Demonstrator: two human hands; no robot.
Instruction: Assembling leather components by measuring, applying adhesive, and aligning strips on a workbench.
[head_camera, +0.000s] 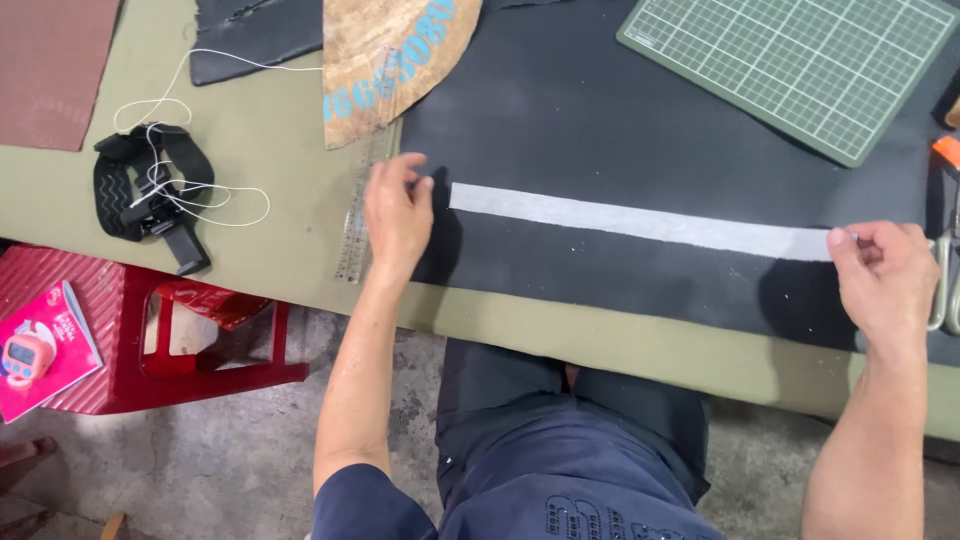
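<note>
A long white strip (640, 222) lies across a black sheet (560, 120) on the olive table. My right hand (882, 278) pinches the strip's right end between thumb and fingers. My left hand (398, 212) rests with curled fingers on the sheet's left edge, just left of the strip's other end and beside a clear ruler (356, 222). The left hand holds nothing that I can see.
A green cutting mat (800, 60) lies at the back right, scissors (945, 270) at the right edge. A brown curved piece (385, 55) and a black strap with white cord (150, 185) sit at the left. A red stool (130, 330) stands below the table.
</note>
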